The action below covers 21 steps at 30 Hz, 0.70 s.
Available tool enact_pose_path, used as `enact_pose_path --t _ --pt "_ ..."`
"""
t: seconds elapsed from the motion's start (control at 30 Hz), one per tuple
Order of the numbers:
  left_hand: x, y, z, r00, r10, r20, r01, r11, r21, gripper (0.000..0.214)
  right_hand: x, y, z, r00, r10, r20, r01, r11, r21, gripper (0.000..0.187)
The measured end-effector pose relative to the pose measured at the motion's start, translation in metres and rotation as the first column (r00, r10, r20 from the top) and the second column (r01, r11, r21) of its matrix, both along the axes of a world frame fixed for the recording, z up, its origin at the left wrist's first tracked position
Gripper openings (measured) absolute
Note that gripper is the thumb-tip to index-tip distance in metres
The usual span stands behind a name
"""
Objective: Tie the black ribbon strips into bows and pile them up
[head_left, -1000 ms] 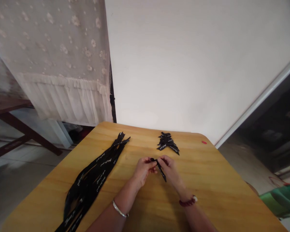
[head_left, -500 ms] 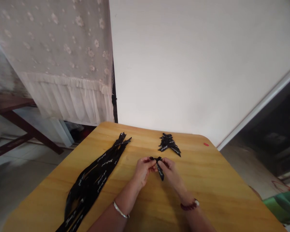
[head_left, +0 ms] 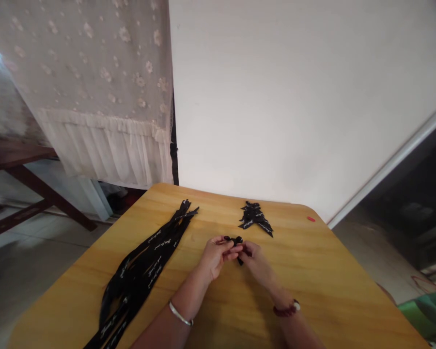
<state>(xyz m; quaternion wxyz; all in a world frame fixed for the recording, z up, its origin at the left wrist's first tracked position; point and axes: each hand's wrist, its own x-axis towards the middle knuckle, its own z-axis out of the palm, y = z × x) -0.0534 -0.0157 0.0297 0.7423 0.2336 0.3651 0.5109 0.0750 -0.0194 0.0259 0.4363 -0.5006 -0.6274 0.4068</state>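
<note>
Between my two hands, above the near middle of the table, is a small black ribbon bow (head_left: 236, 240). My left hand (head_left: 217, 253) pinches its left side with thumb and fingers. The fingers of my right hand (head_left: 256, 261) are closed on the bow's lower right part, by its tails, which are mostly hidden behind the fingers. On the left lies a long bundle of black ribbons (head_left: 154, 257) with white script on them. Beyond my hands a stack of black ribbon bows (head_left: 253, 214) with the same lettering rests on the table.
The wooden table (head_left: 312, 281) has rounded far corners and meets a white panel (head_left: 294, 97) behind. A small red object (head_left: 311, 219) lies near its far right corner. A lace curtain (head_left: 112, 97) hangs at the back left, beside a dark wooden frame (head_left: 32, 182).
My right hand has slid down from the bow's right loop to its tails, and less of the tails shows. My left hand keeps its pinch. The view has shifted slightly.
</note>
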Motion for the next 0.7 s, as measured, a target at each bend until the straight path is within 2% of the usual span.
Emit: enact_pose_path --t 0.13,0.23,0.33,0.47,0.57,0.7 --pt "0.001 0.000 -0.001 0.999 -0.030 -0.034 0.030 0.999 0.023 0.014 0.007 0.003 0.005 0.984 -0.140 -0.112 0.142 0.990 0.018 0.009" --pt "0.002 0.000 -0.003 0.997 -0.053 -0.053 0.055 0.997 0.049 0.010 0.008 0.001 0.011 0.982 -0.110 -0.156 0.113 0.994 0.011 0.017" --pt "0.002 -0.001 -0.004 0.994 -0.080 -0.070 0.085 0.994 0.076 0.010 0.005 -0.002 0.015 0.990 -0.065 -0.124 0.067 0.998 0.017 0.014" --pt "0.003 -0.003 -0.005 0.987 -0.126 -0.097 0.135 0.987 0.092 0.014 0.003 -0.002 0.014 0.994 -0.093 -0.050 0.095 0.995 0.042 0.013" --pt "0.004 -0.004 -0.004 0.981 -0.166 -0.099 0.175 0.980 0.091 0.016 0.004 -0.001 0.012 0.993 -0.101 -0.063 0.104 0.994 0.047 0.016" --pt "0.006 -0.005 -0.002 0.978 -0.173 -0.114 0.184 0.978 0.095 0.016 0.003 -0.001 0.010 0.978 -0.120 -0.172 0.110 0.992 -0.062 0.016"
